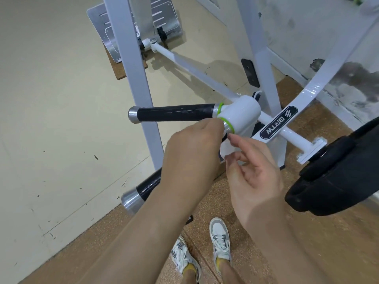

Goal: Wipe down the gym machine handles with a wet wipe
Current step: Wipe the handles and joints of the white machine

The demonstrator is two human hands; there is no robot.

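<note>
The white hub [240, 113] carries two black grips. The upper handle [174, 114] runs level from the hub toward the left. The lower handle [147, 186] runs from the hub down and left, passing beneath our left forearm to its metal end cap [131, 198].

Left hand [192, 152]: curled over the root of the lower handle, just below the green ring [229, 125]. Its fingertips are hidden behind the back of the hand.

Wet wipe [225, 148]: a white flap shows between the two hands, against the handle root.

Right hand [252, 173]: fingers loosely curled, index and thumb at the flap. We cannot tell whether the pinch is closed.

Governing relation: the long axis of the lower handle points from the hub toward the end cap, down and left. The left hand sits at the hub end, so the wiping stroke should travel along this axis, away from the hub.

Clearance: the grey frame upright [137, 78] crosses behind both handles and stands near the path of the stroke. The black pad [338, 177] bounds the right side, near the right hand. Below the end cap there is open floor [61, 140]. We judge the upper handle unattended for now; its free end also points left, reachable by the left hand.
</note>
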